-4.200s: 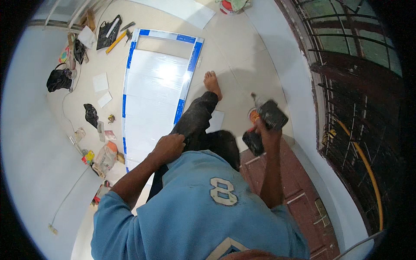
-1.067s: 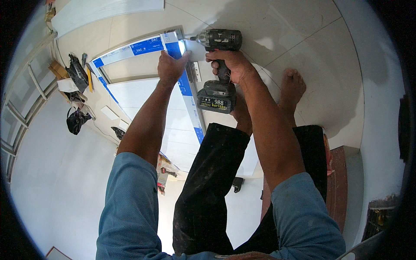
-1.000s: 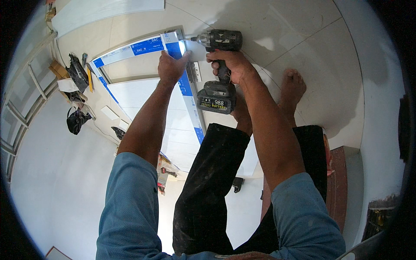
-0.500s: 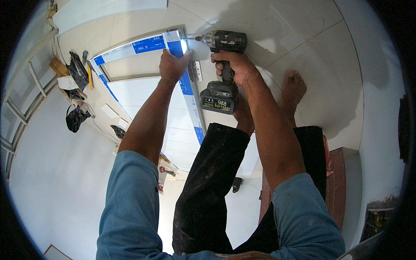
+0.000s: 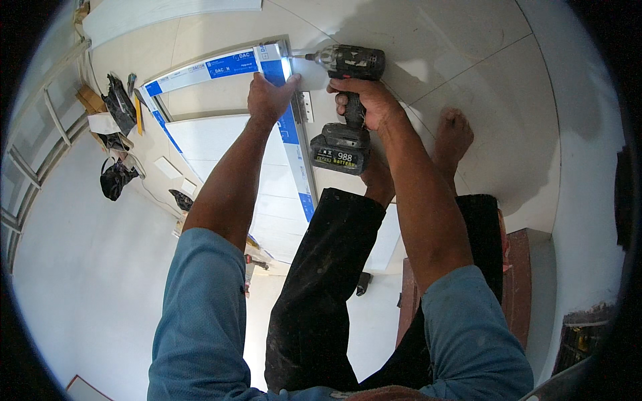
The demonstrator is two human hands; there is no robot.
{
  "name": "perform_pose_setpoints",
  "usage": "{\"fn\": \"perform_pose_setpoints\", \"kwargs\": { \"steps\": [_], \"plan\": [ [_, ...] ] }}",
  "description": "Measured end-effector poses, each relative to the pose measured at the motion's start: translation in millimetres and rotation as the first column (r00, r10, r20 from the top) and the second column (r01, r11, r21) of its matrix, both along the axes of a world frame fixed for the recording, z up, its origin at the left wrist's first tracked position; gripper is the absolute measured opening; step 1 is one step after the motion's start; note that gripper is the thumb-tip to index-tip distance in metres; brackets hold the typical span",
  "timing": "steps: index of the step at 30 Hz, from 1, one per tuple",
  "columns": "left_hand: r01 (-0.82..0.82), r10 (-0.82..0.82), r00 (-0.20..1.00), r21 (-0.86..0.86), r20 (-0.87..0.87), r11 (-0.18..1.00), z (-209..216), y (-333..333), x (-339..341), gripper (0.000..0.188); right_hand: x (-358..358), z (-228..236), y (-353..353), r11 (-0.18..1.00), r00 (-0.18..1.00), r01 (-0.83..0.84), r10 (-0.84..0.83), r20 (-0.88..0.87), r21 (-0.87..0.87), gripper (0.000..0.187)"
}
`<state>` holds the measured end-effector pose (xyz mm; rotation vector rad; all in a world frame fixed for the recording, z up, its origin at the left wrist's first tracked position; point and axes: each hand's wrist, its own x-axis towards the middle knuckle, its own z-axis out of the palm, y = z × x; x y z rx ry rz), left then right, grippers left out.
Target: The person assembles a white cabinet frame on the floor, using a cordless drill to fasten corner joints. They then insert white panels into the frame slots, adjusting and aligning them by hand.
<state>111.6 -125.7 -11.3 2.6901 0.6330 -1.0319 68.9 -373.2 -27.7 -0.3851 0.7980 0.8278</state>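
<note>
My right hand [image 5: 373, 103] is wrapped round the handle of a black cordless impact driver [image 5: 352, 62], whose nose points left. The driver's bit meets the outer edge of a metal frame [image 5: 289, 127] at its far right corner, where a bright light shines. Blue and white protective film covers the frame's bars. Just left of the bit, my left hand [image 5: 269, 101] grips that corner, thumb on the side bar and fingers curled over the inner edge. Inside the frame sits a white panel [image 5: 224, 144], with an open gap beyond it.
Black bags [image 5: 119, 179] and a yellow-handled tool [image 5: 139, 117] lie on the tiled floor at left, near a metal ladder-like rail [image 5: 57, 120]. A white board [image 5: 167, 17] lies beyond the frame. My bare foot [image 5: 455, 130] is at right, and a reddish-brown block [image 5: 515, 294] stands behind it.
The view has shifted very slightly. Both hands, the driver and the frame keep the same arrangement, with the bit still at the corner.
</note>
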Motion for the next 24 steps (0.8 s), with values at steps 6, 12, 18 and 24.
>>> {"fn": "perform_pose_setpoints", "kwargs": {
  "steps": [6,12,18,24],
  "plan": [
    [0.0,0.0,1.0,-0.004,0.004,1.0,-0.8,1.7,-0.4,0.092,-3.3,-7.0,-2.2,0.999,1.0,0.03,-0.03,0.005,0.025,0.024],
    [0.009,-0.009,1.0,0.03,0.017,1.0,-1.9,0.6,0.7,0.092,-0.2,-7.3,-5.6,0.999,1.0,-0.024,0.024,0.004,-0.026,0.024],
    [-0.006,0.006,1.0,0.002,-0.023,1.0,3.5,-1.4,5.4,0.092,-5.2,-13.2,-7.6,1.0,1.0,0.023,-0.023,0.017,0.007,0.026],
    [-0.014,0.014,1.0,-0.025,-0.011,1.0,-5.3,8.8,0.2,0.094,-2.2,0.4,-17.9,1.0,1.0,0.003,-0.003,0.026,-0.004,0.025]
  ]
}}
